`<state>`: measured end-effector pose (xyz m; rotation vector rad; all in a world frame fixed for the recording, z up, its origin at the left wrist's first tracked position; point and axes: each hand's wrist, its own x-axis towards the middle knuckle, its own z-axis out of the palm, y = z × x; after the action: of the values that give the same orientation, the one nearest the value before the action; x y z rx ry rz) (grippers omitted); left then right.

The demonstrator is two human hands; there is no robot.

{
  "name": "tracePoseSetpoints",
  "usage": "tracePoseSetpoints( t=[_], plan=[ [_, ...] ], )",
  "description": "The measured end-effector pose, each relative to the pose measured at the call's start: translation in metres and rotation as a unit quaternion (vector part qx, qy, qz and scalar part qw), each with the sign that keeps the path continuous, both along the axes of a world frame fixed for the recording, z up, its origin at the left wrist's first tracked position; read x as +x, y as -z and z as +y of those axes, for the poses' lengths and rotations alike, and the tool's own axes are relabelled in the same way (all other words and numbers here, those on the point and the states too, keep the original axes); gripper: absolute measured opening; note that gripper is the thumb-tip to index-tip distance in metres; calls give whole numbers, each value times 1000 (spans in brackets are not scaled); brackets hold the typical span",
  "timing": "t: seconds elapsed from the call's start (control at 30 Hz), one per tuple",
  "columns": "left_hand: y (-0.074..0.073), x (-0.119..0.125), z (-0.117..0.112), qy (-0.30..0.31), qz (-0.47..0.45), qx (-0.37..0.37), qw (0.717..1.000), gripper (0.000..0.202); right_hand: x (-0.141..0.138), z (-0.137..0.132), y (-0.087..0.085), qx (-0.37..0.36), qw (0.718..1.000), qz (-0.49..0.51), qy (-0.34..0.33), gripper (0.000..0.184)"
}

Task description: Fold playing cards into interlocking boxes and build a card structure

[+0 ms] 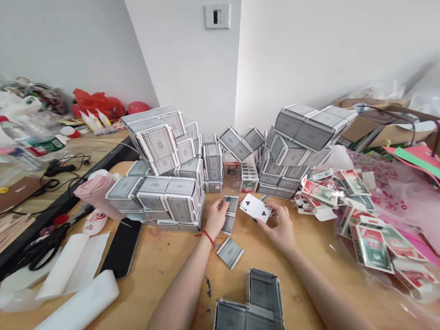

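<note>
Grey blocks (264, 290) sit nearest; right fingers (264, 226) pinch a white card (254, 209) by one end, left fingers (220, 206) a patterned card (230, 220).

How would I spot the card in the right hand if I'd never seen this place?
On the wooden table, grey patterned blocks stand in stacks. In front of them, the right hand holds the card. Its white face shows black clubs, while the cards by the left hand show grey patterned backs.

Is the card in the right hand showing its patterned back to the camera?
No, the card in the right hand shows its white face with black club marks.
</note>
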<state>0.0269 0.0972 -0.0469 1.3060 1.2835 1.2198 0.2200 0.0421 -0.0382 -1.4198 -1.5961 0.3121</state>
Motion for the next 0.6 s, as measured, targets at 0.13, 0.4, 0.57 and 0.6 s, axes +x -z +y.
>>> tracePoseSetpoints(
  t=[0.13, 0.4, 0.57, 0.6],
  plan=[
    [-1, 0, -1, 4, -4, 3, 1000, 26, -3, -2, -6, 18, 1000, -10, -8, 42],
    [2, -1, -1, 9, 16, -1, 1000, 28, -1, -6, 4, -87, 994, 57, -23, 42],
    [1, -1, -1, 7, 32, 4, 999, 28, -6, -6, 7, -163, 973, 152, -66, 36],
    [1, -1, -1, 4, 35, 6, 999, 28, -7, -6, 7, -175, 967, 167, -79, 35]
  ],
)
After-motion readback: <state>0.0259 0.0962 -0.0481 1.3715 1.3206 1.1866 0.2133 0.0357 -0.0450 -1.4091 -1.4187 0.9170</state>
